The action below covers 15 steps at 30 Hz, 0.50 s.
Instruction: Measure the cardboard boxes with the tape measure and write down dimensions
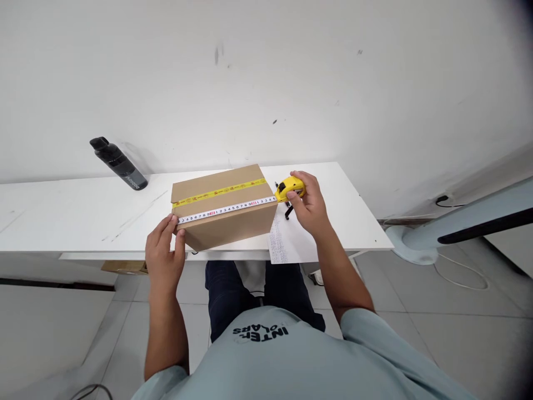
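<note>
A brown cardboard box (227, 230) with a strip of yellow printed tape (220, 193) along its top sits on the white table. Across the top, near the front edge, stretches the white blade (227, 209) of a tape measure. My right hand (311, 205) grips its yellow case (290, 188) just past the box's right end. At the left end of the box, my left hand (164, 247) pinches the blade's end against the corner, thumb on the front side. The blade's very tip is hidden by those fingers.
Handwritten paper (291, 241) lies right of the box, with a black pen-like item (288, 211) partly behind my right hand. A black bottle (120, 164) stands on the table (79, 216) at the left, near the wall. A pale column (420, 241) stands on the floor at right.
</note>
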Available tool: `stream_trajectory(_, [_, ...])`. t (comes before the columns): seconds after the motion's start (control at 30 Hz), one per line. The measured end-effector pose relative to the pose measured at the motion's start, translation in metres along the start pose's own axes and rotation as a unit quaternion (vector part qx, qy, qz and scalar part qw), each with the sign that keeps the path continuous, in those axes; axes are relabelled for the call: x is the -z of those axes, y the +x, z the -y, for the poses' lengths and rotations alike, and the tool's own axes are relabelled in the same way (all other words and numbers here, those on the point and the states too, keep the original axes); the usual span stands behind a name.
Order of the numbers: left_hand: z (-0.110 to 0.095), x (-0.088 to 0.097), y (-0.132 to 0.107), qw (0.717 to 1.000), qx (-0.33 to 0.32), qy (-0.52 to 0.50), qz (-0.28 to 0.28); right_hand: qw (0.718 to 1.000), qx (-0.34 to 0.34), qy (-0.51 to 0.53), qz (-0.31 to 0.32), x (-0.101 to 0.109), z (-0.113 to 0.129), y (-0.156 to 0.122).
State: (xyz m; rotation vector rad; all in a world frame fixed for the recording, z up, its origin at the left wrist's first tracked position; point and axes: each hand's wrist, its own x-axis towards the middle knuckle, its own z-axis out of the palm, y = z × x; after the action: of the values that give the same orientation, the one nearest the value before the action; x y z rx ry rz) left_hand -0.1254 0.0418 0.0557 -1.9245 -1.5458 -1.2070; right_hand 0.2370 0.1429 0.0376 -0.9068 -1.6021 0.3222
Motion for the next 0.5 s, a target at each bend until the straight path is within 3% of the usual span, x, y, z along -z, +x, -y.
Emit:
stream_trajectory(0.13, [0.005, 0.000, 0.001, 0.999, -0.032, 0.029, -0.027, 1.000, -0.022, 0.006, -0.001, -0.004, -0.001, -0.002])
stream_trajectory(0.3, [0.001, 0.011, -0.002, 0.986, -0.088, 0.089, -0.113, 0.997, -0.028, 0.045, -0.055, -0.001, 0.016, -0.011])
stream_trajectory(0.4, [-0.028, 0.026, -0.010, 0.981, -0.108, 0.063, -0.148, 0.992, -0.019, 0.094, -0.080, 0.005, 0.043, -0.025])
stream_trajectory(0.5, [-0.070, 0.031, -0.017, 0.981, -0.164, -0.025, -0.100, 0.989, 0.013, 0.131, -0.063, 0.007, 0.071, -0.044])
